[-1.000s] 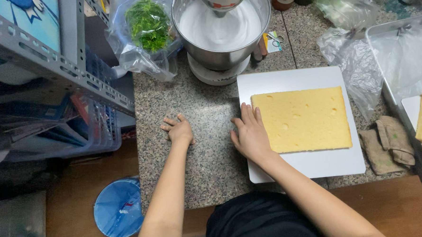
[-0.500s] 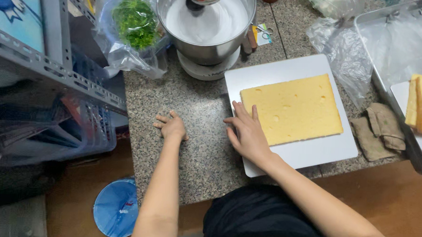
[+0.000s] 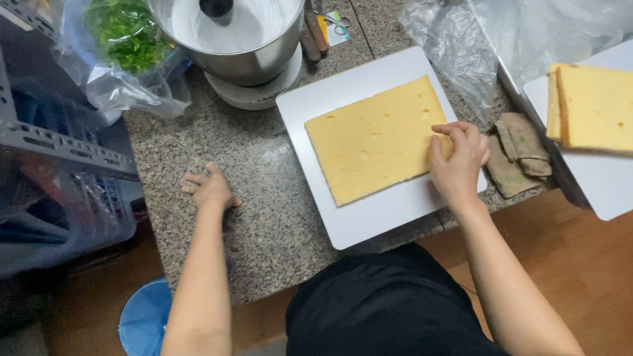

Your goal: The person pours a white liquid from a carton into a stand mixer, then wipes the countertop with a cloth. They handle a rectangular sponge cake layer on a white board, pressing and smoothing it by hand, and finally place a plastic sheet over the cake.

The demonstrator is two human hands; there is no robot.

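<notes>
Right now I am pinching my right hand [image 3: 458, 163] on the near-right edge of the flat yellow rectangular sponge sheet [image 3: 375, 139] lying on the white square board [image 3: 372, 216], its long axis running up-right, while my left hand [image 3: 209, 189] is resting spread on the speckled granite surface [image 3: 257, 225], well apart.

Bare granite counter [image 3: 260, 161] lies open left of the white board [image 3: 372, 212] (mixer bowl [image 3: 231, 25] blocks behind).

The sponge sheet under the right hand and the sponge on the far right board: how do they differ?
The sponge sheet is a single thin layer; the sponge stack shows at least two layers at its left edge. The sheet lies whole on the white board, tilted to the counter edge; the stack is cut off by the frame. The right hand touches the sheet; no hand touches the stack. Both are pale yellow with small holes.
</notes>
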